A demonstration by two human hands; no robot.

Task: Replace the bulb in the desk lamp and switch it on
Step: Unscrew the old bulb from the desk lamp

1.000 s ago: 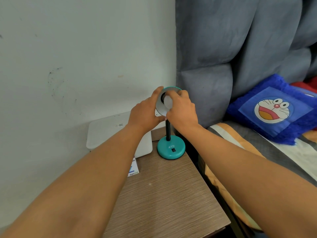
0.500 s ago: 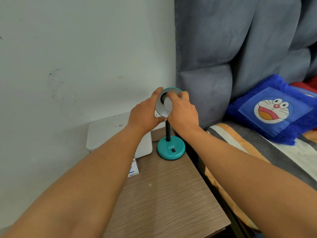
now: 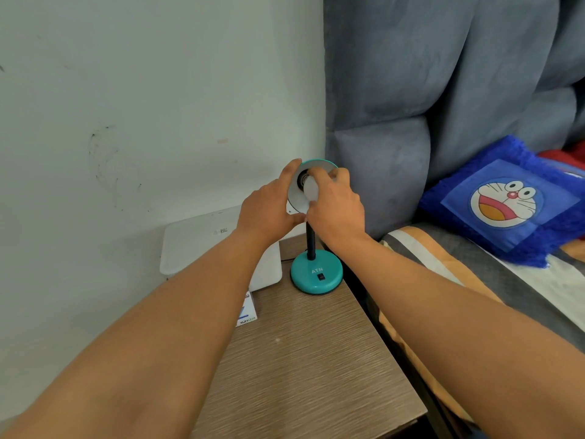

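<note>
A teal desk lamp stands at the back of the wooden bedside table (image 3: 310, 369). Its round base (image 3: 316, 274) carries a black switch (image 3: 321, 276), and a black neck rises to the shade (image 3: 318, 163), which tilts toward me. My left hand (image 3: 269, 210) grips the shade's left rim. A white bulb (image 3: 311, 189) sits in the shade's socket, and my right hand (image 3: 335, 207) is closed around it. The bulb is unlit.
A white box-shaped device (image 3: 202, 242) sits behind my left forearm against the wall. A small bulb carton (image 3: 247, 312) lies beside it. A grey padded headboard (image 3: 427, 90) and a bed with a blue cartoon cushion (image 3: 506, 201) are at the right.
My right hand has turned slightly on the bulb, and more of the white bulb shows between the fingers. The left hand keeps its hold on the shade.
</note>
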